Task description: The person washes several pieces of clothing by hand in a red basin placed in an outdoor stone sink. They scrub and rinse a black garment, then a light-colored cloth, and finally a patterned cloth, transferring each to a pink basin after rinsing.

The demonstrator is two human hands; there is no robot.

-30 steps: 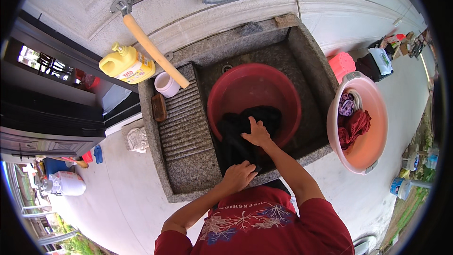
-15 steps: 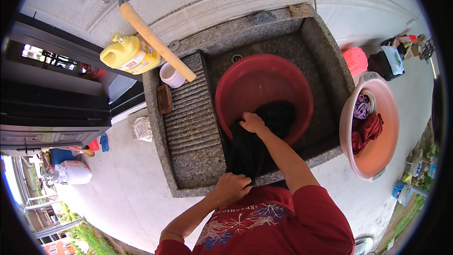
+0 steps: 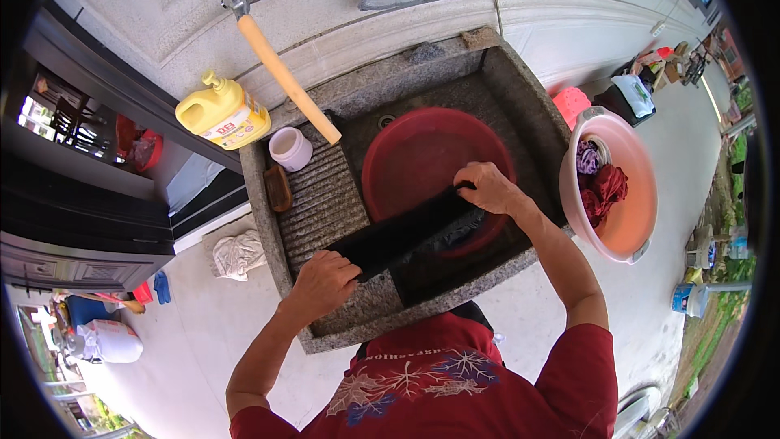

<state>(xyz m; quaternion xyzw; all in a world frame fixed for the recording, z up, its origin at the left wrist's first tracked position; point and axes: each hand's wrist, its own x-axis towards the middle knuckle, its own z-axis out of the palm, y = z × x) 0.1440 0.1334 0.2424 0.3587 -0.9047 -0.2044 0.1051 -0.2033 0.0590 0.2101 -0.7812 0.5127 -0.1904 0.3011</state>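
A wet black cloth [image 3: 402, 236], perhaps a garment, is stretched taut between my two hands. My left hand [image 3: 322, 280] grips its near left end above the ribbed stone washboard [image 3: 313, 195]. At the other end, my right hand [image 3: 490, 187] pinches the cloth over the right part of a red basin [image 3: 435, 126]. The basin stands in the stone sink [image 3: 508, 85] and holds water. Part of the cloth's lower edge hangs over the basin's near side; where it meets the water I cannot tell.
On the sink's left side are a white tub [image 3: 290, 149] and a brown scrubbing brush [image 3: 279, 188]. A yellow pump jug [image 3: 223, 114] stands behind them, near a slanting wooden handle [image 3: 288, 79]. A pink basin [image 3: 634, 187] with dark red and purple clothes stands at right.
Both hands have spread apart, the left one moving left and up, the right one moving right and up. The black cloth, bunched in the basin before, is now lifted and pulled straight.
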